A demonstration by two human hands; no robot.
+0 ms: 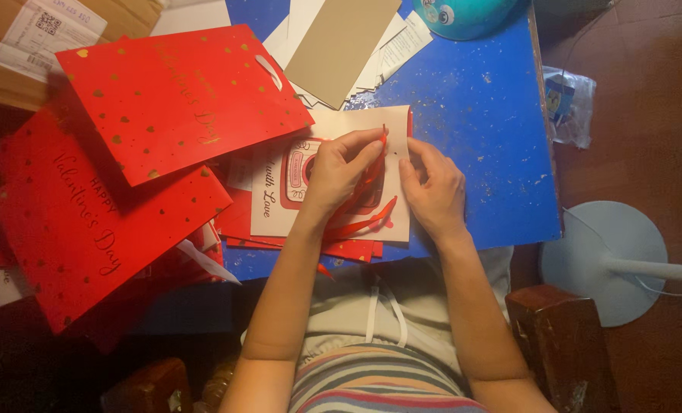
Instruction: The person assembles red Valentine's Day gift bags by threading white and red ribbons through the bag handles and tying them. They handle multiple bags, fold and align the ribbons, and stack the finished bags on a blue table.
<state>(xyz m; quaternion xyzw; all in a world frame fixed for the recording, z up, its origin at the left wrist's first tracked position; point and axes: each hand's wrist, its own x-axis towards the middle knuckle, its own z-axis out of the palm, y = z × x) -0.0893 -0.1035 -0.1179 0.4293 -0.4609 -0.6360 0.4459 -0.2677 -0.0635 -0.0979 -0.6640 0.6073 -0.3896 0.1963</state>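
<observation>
A cream paper gift bag with a red printed picture lies flat on the blue table. My left hand pinches the end of a red ribbon near the bag's top edge. The ribbon trails down under that hand and curls across the bag's lower part. My right hand rests on the bag's right side, fingers pressing the paper just beside the ribbon end.
Two large red gift bags with gold hearts overlap at the left. White and tan cards lie at the back, by a teal round object. A cardboard box is far left. A white lamp base stands on the floor right.
</observation>
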